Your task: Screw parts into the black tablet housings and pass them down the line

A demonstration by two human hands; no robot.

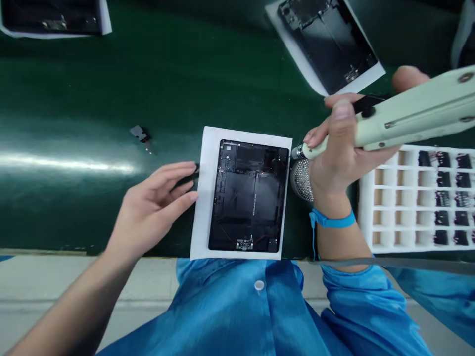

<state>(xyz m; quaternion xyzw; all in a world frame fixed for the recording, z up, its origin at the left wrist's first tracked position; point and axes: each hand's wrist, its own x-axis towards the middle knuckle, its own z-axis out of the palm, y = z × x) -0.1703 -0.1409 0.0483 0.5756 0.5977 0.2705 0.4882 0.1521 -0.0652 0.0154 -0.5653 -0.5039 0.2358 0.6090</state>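
Observation:
My right hand (339, 143) is wrapped round a pale green electric screwdriver (411, 116), its metal tip just right of a tablet shell (237, 198). The black shell lies flat on a white sheet (202, 193), with its inside facing up. Along its lower edge sits a small circuit board (245, 244) with thin red wires, and a black block fills the lower right corner. My left hand (156, 202) reaches the sheet's left edge, fingers and thumb apart. A small dark spot shows by its fingertips; I cannot make out what it is.
A small black part with a wire (139, 133) lies left on the green table (111, 94). A perforated metal dome (302, 180) is beside my right wrist. At right stands a white foam tray (365, 207) holding several black wired parts. More shells (330, 49) lie at the back.

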